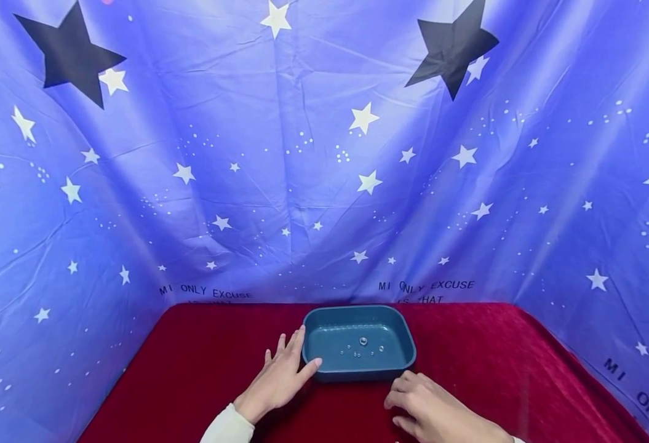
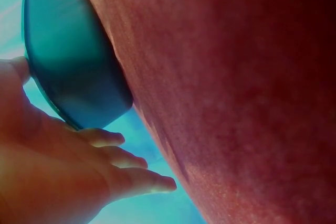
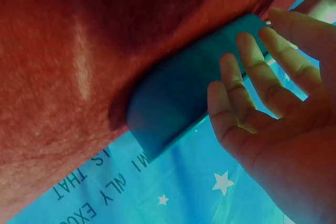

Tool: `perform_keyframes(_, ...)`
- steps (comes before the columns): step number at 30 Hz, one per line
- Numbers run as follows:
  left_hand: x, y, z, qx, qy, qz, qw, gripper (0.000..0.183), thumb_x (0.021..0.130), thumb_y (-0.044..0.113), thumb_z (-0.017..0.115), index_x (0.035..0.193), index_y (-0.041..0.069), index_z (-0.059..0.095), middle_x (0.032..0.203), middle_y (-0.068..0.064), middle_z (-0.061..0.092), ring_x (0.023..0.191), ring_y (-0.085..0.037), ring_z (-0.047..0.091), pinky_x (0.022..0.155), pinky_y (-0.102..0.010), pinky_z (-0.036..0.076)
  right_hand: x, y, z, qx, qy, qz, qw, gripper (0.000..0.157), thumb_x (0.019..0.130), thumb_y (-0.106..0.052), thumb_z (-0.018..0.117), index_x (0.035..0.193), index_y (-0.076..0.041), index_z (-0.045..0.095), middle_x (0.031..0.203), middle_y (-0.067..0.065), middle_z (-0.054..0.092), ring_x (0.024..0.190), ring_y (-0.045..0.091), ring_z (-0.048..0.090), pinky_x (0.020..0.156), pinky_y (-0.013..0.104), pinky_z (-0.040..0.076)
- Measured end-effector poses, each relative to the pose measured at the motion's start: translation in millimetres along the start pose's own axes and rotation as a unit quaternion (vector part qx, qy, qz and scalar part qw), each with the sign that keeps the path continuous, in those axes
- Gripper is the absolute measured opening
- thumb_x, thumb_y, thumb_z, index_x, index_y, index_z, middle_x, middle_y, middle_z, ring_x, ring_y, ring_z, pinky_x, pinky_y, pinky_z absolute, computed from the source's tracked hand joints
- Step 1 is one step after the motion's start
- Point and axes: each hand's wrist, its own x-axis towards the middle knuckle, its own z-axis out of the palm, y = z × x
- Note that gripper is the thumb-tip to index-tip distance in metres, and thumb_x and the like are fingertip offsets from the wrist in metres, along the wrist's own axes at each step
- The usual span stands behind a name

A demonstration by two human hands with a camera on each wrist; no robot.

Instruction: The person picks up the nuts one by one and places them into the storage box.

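A dark teal rectangular basin (image 1: 358, 373) with rounded corners sits on the red cloth. On its floor lie several small clear, shiny bead-like bits (image 1: 381, 349), the largest a round clear piece (image 1: 363, 341). My left hand (image 1: 280, 375) is at the basin's left end, fingers extended along that side and thumb at the front left corner of the rim. In the left wrist view, the thumb meets the rim and the other fingers spread apart. Close by the front right corner is my right hand (image 1: 426, 403), its fingers loosely bent; the right wrist view shows nothing in its palm.
Red velvety cloth (image 1: 485, 344) covers the table around the basin. Behind and on both sides hangs a blue curtain (image 1: 302, 203) printed with stars and lettering, meeting the table's back edge just beyond the basin.
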Motion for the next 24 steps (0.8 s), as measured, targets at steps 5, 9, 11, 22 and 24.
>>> perform_keyframes(5,0.0,-0.1,0.1,-0.001,-0.001,-0.001,1.0000,0.086,0.099,0.065,0.045,0.164,0.017,0.013,0.164,-0.017,0.026,0.151,-0.047,0.012,0.108,-0.079,0.011,-6.9,-1.2,6.1,0.042,-0.055,-0.007,0.998,0.023,0.077,-0.019,0.083,0.096,-0.026,0.073,0.088,-0.020,0.061,0.083,-0.001,0.048,0.067,0.017,0.041)
perform_keyframes(9,-0.6,-0.3,0.2,-0.002,0.002,0.002,1.0000,0.086,0.100,0.064,0.045,0.164,0.016,0.014,0.164,-0.017,0.027,0.151,-0.048,0.013,0.107,-0.080,0.012,-10.1,-1.6,9.4,0.113,-0.142,0.040,0.983,0.016,0.086,-0.025,0.078,0.101,-0.027,0.074,0.090,-0.023,0.059,0.082,-0.006,0.045,0.067,0.018,0.043)
perform_keyframes(11,-1.2,0.2,-0.1,-0.003,0.004,0.003,1.0000,0.086,0.100,0.064,0.046,0.164,0.016,0.015,0.164,-0.018,0.028,0.151,-0.048,0.013,0.107,-0.080,0.012,-11.3,-1.7,12.2,0.121,-0.157,0.044,0.979,0.014,0.088,-0.027,0.075,0.102,-0.027,0.075,0.090,-0.023,0.060,0.082,-0.006,0.045,0.067,0.017,0.043)
perform_keyframes(22,1.6,0.9,-2.4,-0.002,-0.006,0.000,1.0000,0.088,0.099,0.068,0.041,0.164,0.018,0.012,0.165,-0.016,0.025,0.152,-0.047,0.010,0.107,-0.080,0.012,-17.4,-6.2,23.4,0.104,-0.134,0.027,0.985,0.008,0.087,-0.024,0.075,0.094,-0.027,0.076,0.086,-0.022,0.057,0.078,-0.007,0.041,0.066,0.013,0.039)
perform_keyframes(24,1.9,0.8,-2.4,-0.002,-0.007,-0.003,1.0000,0.088,0.099,0.068,0.042,0.164,0.019,0.011,0.165,-0.016,0.025,0.152,-0.046,0.010,0.108,-0.079,0.011,-17.6,-7.0,24.1,0.107,-0.135,0.028,0.985,0.007,0.087,-0.024,0.076,0.092,-0.028,0.075,0.086,-0.023,0.056,0.078,-0.008,0.041,0.067,0.013,0.040)
